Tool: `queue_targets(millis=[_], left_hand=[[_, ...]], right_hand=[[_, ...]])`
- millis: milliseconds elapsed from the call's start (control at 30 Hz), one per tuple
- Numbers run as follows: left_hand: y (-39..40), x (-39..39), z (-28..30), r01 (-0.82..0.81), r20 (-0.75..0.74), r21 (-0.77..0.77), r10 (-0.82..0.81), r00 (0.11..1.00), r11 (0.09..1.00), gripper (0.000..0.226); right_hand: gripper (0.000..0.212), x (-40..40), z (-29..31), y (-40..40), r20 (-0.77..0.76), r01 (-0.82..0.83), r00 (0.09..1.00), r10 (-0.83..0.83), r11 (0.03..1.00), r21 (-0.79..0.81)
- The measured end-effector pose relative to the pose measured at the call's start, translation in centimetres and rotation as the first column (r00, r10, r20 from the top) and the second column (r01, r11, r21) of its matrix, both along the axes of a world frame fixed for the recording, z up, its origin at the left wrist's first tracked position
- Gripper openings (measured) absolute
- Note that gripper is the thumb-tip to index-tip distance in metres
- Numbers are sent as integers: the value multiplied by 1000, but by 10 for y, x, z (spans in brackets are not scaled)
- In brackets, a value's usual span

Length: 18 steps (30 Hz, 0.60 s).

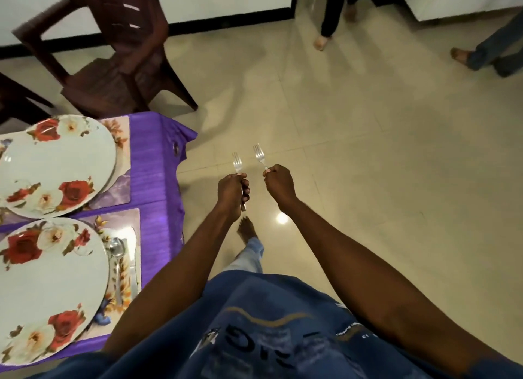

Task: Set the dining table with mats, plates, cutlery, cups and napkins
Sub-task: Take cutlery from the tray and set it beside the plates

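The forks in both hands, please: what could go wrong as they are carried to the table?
1. The right hand only pinches its fork near the neck, so it may slip and fall to the floor.
2. Both forks, including the one gripped by the left hand, point tines-forward over open floor where other people's feet stand.
3. The far plate has no cutlery beside it; the near plate's mat already holds a spoon, so a misplacement is possible.
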<state>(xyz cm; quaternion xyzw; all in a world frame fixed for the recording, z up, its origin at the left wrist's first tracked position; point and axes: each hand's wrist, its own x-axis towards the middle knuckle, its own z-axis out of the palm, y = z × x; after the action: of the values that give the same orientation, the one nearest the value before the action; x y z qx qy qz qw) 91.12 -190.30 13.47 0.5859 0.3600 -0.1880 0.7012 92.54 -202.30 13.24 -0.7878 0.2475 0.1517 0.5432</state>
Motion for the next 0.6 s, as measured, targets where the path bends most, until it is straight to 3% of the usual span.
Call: queue_targets(millis=[367, 600], left_hand=[[95, 173, -1, -258, 17, -38, 259, 966, 965, 15], [157, 246, 4, -560, -15, -47, 560, 828, 827, 18]], right_hand=[[20, 208, -9, 97, -25, -270, 963, 269, 962, -41], [17, 303, -13, 188, -40, -512, 858, 512, 859, 23]])
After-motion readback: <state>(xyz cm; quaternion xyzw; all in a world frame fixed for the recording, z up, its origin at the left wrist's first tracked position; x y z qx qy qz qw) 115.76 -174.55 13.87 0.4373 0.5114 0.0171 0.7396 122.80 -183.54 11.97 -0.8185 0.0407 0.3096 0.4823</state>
